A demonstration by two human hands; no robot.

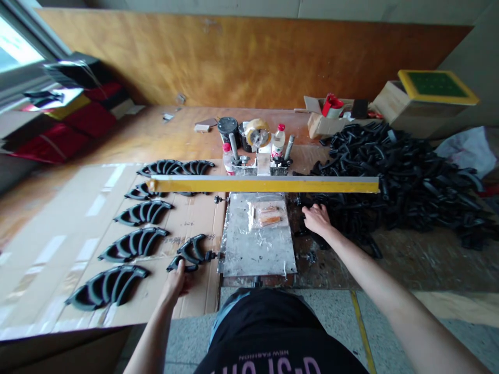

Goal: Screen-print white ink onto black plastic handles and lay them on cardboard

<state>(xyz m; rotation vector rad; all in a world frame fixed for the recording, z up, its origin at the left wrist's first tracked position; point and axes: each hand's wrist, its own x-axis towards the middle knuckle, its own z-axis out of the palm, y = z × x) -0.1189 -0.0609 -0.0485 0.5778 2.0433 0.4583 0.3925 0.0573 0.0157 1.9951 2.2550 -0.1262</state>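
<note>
I have several fanned sets of curved black pieces point(109, 284) laid toward the cardboard's point(202, 301) left edge, a shorter set point(193, 249) near its right edge, and a large unsorted heap point(370, 161) at the table's point(405, 267) right. My left hand point(178, 282) thumbs that short set's front piece point(191, 268), long axis roughly along the front edge; my right hand point(317, 218) curls at the heap, either grip uncertain.

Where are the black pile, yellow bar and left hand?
Black pile point(413, 179), head view: its middle.
Yellow bar point(265, 185), head view: its yellow front face.
Left hand point(178, 280), head view: its middle.
</note>
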